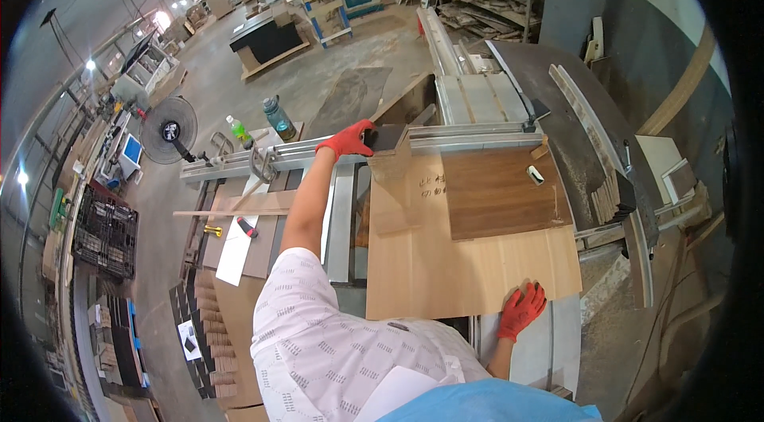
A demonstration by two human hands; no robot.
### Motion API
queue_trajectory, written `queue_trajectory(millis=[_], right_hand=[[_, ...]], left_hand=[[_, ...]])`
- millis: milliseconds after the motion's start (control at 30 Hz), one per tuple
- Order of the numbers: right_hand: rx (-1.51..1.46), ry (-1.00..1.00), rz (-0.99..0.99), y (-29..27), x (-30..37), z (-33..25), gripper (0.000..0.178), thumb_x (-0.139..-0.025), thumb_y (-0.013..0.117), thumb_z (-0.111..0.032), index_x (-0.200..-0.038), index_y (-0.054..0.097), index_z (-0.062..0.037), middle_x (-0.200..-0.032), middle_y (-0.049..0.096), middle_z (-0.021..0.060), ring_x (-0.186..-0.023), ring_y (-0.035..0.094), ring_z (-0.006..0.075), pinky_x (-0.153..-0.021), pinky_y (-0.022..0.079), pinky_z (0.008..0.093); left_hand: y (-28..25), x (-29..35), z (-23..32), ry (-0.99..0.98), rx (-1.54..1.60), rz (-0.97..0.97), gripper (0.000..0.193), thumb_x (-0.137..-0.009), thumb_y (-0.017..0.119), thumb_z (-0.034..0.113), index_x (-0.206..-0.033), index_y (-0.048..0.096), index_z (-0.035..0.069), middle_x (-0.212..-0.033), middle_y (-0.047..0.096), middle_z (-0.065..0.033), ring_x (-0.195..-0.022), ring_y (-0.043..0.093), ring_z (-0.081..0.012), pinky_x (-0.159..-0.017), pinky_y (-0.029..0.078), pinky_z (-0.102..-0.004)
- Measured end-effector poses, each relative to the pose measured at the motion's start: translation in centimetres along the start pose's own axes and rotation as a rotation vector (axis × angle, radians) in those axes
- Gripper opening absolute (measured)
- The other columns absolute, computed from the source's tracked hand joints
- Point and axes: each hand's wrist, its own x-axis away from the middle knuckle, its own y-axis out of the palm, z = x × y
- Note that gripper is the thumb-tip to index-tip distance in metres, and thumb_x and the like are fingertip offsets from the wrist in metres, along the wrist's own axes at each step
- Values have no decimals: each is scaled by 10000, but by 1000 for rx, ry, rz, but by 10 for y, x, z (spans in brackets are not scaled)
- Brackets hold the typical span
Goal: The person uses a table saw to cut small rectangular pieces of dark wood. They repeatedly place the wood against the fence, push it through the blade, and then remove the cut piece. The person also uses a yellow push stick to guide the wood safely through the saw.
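My left hand (348, 140), in a red glove, reaches forward to the aluminium fence rail. Its fingers are closed round the left end of a dark-topped wooden block (390, 140), whose pale side faces me. Below the block lies a large light wood-grain board (469, 279) with handwriting near its far edge. A smaller dark brown panel (501, 197) rests on that board, with a small black-and-white object (535, 175) on top. My right hand (523, 310), also red-gloved, lies with fingers spread on the light board's near right edge.
Left of the board, the table carries a long wood strip (231, 213), a white sheet (233, 255) and a red-and-black tool (247, 227). Beyond the rail (318, 153) stand a blue bottle (278, 118), a green-labelled bottle (238, 130) and a fan (169, 130). Stacked strips (224, 334) sit lower left.
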Motion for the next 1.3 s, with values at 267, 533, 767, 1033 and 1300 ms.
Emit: queue_trajectory(millis=[267,533,767,1033,1300], right_hand=[[-25,-40,-6,4,-4,-16,375,-997,613,-188,-1334,679,-37,-1458,620,187,-1366,542,375,-1175,378,542],[-108,-363,-173,-6,0,2,371,-1018,612,-209,-1337,691,-37,-1418,648,171,-1321,579,369,-1111,430,517],[-217,-561,-292,24,-12,32,360,-1002,620,-176,-1313,693,-10,-1388,659,185,-1309,583,378,-1101,446,514],[-348,-686,-382,30,-9,35,349,-984,629,-138,-1286,694,22,-1354,672,202,-1296,589,387,-1091,464,510],[-261,-386,-184,18,4,22,337,-965,639,-101,-1260,696,54,-1320,685,219,-1283,594,397,-1080,482,506]], left_hand=[[4,35,-4,49,-313,246,1032,-662,974,316,-1547,496,84,-1556,528,-205,-1518,392,-413,-1225,386,-508],[231,109,113,436,-76,653,579,-742,864,288,-1244,645,99,-1387,599,-180,-1346,517,-399,-1116,420,-542],[341,190,95,164,-110,456,529,-844,791,405,-1250,632,105,-1476,540,-183,-1389,466,-400,-1194,335,-555],[339,195,98,161,-125,507,421,-853,766,393,-1132,686,89,-1408,577,-168,-1340,490,-385,-1161,360,-546],[328,179,93,234,-1,459,372,-809,822,315,-1075,725,74,-1279,672,-196,-1266,582,-414,-1097,439,-543]])
